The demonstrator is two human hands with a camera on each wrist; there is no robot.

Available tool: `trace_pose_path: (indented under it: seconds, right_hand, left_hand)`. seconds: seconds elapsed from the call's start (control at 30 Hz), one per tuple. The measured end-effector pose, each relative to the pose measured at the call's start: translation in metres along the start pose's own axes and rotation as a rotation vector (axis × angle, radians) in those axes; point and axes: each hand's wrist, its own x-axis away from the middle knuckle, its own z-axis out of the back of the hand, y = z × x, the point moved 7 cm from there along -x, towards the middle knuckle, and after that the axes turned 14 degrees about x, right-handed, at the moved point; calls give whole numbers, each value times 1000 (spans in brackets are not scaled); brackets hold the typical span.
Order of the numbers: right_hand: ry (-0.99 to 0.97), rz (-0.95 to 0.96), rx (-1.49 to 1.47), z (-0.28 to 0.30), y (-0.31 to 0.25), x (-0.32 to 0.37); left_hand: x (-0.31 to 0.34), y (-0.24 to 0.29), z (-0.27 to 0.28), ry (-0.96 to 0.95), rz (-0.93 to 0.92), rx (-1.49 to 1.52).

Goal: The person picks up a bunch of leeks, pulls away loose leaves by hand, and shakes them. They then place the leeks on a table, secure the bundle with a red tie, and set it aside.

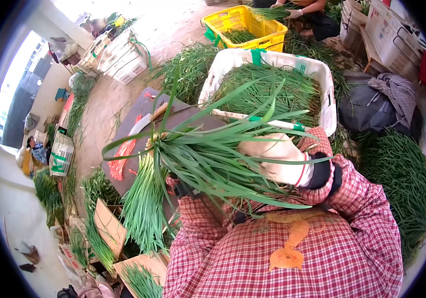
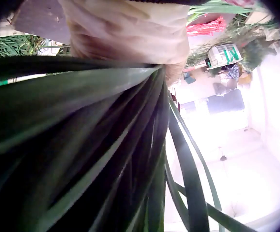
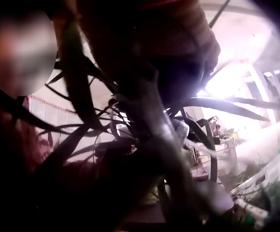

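Observation:
A loose bunch of garlic chives (image 1: 203, 154) spreads across the lap in the head view, its long flat leaves fanning right. My gloved left hand (image 2: 130, 34) grips the chives in the left wrist view, leaves streaming out from under its fingers; leaves mostly hide it in the head view. Among the leaf ends on the right, my gloved right hand (image 1: 272, 159) holds the chives with curled fingers, tips hidden. The right wrist view is dark. Beyond the bunch, a knife (image 1: 141, 124) lies on a dark board (image 1: 128, 107). Paler-stemmed chives (image 1: 143, 208) hang over the board's near edge.
Red ties (image 1: 121, 161) lie on the board's left side. A white crate (image 1: 330, 94) full of chives stands ahead, a yellow crate (image 1: 218, 17) behind it. More chives (image 1: 397, 179) are heaped at the right. Another person's gloved hand (image 1: 294, 13) shows at the top.

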Motion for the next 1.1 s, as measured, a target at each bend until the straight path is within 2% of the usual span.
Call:
trace_pose_path:
  seconds: [0.1, 0.13, 0.2, 0.23, 0.3, 0.37, 0.4, 0.5, 0.57, 0.63, 0.7, 0.77, 0.8, 0.9, 1.0, 1.1]
  right_hand:
    - [117, 254, 517, 3, 2, -11]
    - [371, 573, 87, 15, 7, -8]
    - [89, 242, 150, 13, 21, -24]
    - [17, 237, 504, 16, 17, -29]
    - [-25, 358, 236, 11, 9, -26]
    - [36, 528, 171, -11, 10, -1]
    - [-49, 644, 251, -11, -1, 6]
    - [-279, 61, -27, 23, -6, 26]
    - [-317, 140, -129, 31, -4, 53]
    - [-595, -45, -205, 39, -13, 79]
    - [-536, -156, -80, 67, -18, 85]
    - [-327, -410, -236, 99, -2, 93]
    - [-140, -424, -288, 114, 0, 93]
    - [-37, -293, -28, 129, -17, 71]
    - [122, -7, 268, 130, -32, 53]
    - [117, -18, 433, 137, -38, 44]
  left_hand:
    - [1, -6, 0, 3, 13, 2]
    - [2, -7, -1, 2, 14, 2]
    - [4, -11, -1, 8, 18, 5]
    - [5, -11, -1, 7, 18, 10]
    - [6, -12, -1, 7, 15, 23]
    - [8, -13, 1, 16, 22, 19]
    - [7, -16, 2, 19, 16, 8]
    - [4, -9, 2, 7, 9, 24]
    - [2, -5, 3, 1, 9, 14]
    - [0, -1, 5, -2, 4, 11]
    - [-2, 1, 7, -3, 2, 8]
    - [-5, 0, 7, -6, 7, 7]
    - [-5, -2, 7, -8, 12, 5]
    - [-7, -6, 4, -15, 28, 1]
    - [-8, -11, 5, -18, 40, 0]
    - [-11, -16, 3, -20, 56, 2]
